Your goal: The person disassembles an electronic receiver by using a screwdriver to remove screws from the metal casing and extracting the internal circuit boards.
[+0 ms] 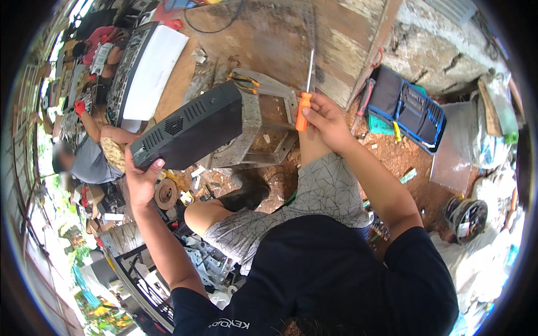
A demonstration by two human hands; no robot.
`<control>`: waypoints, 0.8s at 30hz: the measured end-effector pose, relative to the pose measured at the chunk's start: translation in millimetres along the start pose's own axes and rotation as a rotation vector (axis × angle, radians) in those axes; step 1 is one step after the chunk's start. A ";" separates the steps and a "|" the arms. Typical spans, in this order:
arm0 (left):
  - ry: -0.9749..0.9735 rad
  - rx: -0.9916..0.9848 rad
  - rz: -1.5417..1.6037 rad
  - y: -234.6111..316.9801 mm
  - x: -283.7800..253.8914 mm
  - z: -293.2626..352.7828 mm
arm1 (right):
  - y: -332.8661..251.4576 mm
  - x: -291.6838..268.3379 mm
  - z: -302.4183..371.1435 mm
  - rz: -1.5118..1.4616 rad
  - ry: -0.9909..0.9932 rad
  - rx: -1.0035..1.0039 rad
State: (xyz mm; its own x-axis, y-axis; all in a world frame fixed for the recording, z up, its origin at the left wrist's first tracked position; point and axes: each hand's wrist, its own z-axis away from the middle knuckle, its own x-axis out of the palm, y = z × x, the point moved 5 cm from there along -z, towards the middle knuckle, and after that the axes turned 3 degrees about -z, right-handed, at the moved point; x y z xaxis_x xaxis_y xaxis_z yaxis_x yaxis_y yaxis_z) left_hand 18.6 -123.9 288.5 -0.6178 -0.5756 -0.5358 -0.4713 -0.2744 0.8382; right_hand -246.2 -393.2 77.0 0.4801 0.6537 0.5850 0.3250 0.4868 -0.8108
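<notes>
My left hand [143,179] grips one end of a black vented box [199,131], which looks like the case of an electronic device. The box is tilted, its far end raised toward the wooden stand [263,148]. In my right hand [330,124] is a screwdriver [304,112] with an orange handle, held between thumb and fingers. Its long metal shaft points up and away from me, apart from the box. Pliers [245,82] with black and yellow handles lie on the stand just beyond the box.
An unrolled tool pouch [412,106] with blue edging lies at the right, a red-handled tool [365,98] beside it. A white panel [157,73] stands at the far left, near a person in grey [101,159]. Scraps litter the ground, and a bucket [468,218] stands at the right.
</notes>
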 end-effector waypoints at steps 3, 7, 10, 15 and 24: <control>0.150 0.027 0.122 -42.5 -4.5 18.2 | -6.1 11.0 1.0 0.061 -0.020 0.063; 0.269 -0.007 0.326 -106.3 16.2 44.3 | 1.7 7.8 1.2 0.056 0.029 0.097; 0.305 0.037 0.400 -133.5 33.7 52.1 | -1.8 5.6 0.3 0.027 0.069 0.078; 0.520 -0.095 0.858 -157.1 25.3 64.6 | -5.7 10.6 -8.9 0.010 0.119 0.113; 0.374 -0.562 1.377 -167.9 68.0 70.1 | -3.2 38.1 -2.2 0.164 0.121 0.152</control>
State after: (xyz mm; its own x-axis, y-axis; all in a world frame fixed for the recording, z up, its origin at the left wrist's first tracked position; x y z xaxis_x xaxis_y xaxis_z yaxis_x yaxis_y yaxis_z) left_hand 11.7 -63.0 104.1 -0.1323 -0.7504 0.6476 0.6606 0.4203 0.6221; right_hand -227.1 -371.1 101.8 0.6132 0.6616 0.4317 0.1128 0.4675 -0.8768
